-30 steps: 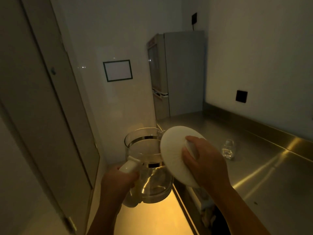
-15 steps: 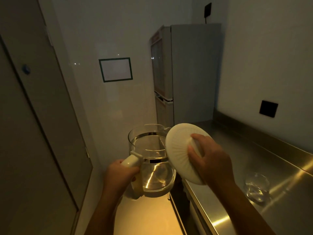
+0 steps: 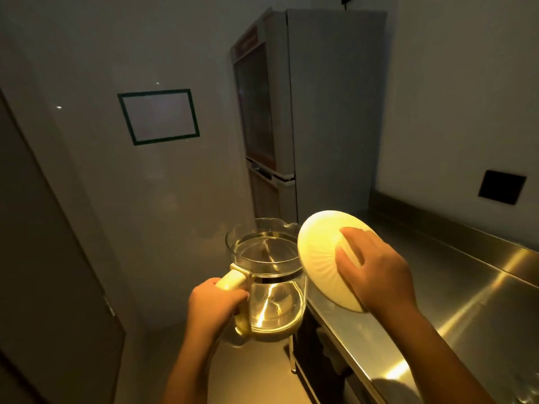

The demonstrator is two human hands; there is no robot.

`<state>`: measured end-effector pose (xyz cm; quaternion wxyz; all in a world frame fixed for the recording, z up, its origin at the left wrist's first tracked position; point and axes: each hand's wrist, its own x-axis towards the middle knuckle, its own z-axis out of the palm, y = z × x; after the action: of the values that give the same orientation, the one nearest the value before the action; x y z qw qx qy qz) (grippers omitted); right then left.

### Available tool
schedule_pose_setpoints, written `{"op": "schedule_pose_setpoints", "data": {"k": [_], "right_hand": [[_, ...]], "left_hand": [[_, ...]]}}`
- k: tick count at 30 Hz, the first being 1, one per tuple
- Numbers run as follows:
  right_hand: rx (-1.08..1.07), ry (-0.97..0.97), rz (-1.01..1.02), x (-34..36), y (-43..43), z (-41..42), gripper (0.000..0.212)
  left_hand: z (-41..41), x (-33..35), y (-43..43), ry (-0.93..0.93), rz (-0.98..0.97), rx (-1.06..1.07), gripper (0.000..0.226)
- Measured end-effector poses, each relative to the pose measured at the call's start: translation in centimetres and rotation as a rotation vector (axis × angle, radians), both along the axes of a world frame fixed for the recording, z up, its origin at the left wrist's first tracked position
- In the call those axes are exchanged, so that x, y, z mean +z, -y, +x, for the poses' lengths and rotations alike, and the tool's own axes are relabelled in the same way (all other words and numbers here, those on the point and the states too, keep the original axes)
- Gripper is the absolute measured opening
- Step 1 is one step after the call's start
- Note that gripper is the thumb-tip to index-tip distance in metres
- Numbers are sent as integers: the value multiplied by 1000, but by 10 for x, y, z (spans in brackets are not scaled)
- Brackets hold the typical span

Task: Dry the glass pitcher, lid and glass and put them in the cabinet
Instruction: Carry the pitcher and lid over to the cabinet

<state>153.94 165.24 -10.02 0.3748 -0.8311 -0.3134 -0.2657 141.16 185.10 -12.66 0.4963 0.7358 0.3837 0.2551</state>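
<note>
We hold both pieces in the air, so we judge the drying of these two to be done and the step in hand to be the carry to storage; no cloth shows. Our left hand (image 3: 217, 304) is curled tight round the cream handle (image 3: 233, 282) of the glass pitcher (image 3: 271, 301), which hangs upright and looks empty, over the floor just left of the stainless steel counter (image 3: 466, 293). Our right hand (image 3: 376, 275) clamps the knob of the ribbed white lid (image 3: 318, 252), tilted on edge just beside the pitcher's rim. Ahead, at the counter's far end, stands a tall glass-fronted cabinet (image 3: 320, 112), likely our target, with its doors closed. With both hands full, the next move calls for freeing one, perhaps by seating the lid on the pitcher. The drinking glass is not in view.
</note>
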Motion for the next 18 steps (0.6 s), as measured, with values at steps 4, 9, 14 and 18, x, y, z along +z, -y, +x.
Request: {"op": "schedule_pose_setpoints", "data": {"k": [4, 9, 14, 18], "right_hand": [[-104, -108, -41, 3, -44, 25, 46], [-120, -130, -71, 0, -87, 59, 45], [-167, -120, -59, -13, -115, 104, 40], [-204, -129, -32, -20, -136, 150, 40]], "left_hand": [[37, 5, -46, -32, 76, -94, 19], [81, 2, -84, -13, 110, -177, 31], [135, -12, -116, -15, 102, -241, 28], [188, -23, -142, -49, 69, -266, 27]]}}
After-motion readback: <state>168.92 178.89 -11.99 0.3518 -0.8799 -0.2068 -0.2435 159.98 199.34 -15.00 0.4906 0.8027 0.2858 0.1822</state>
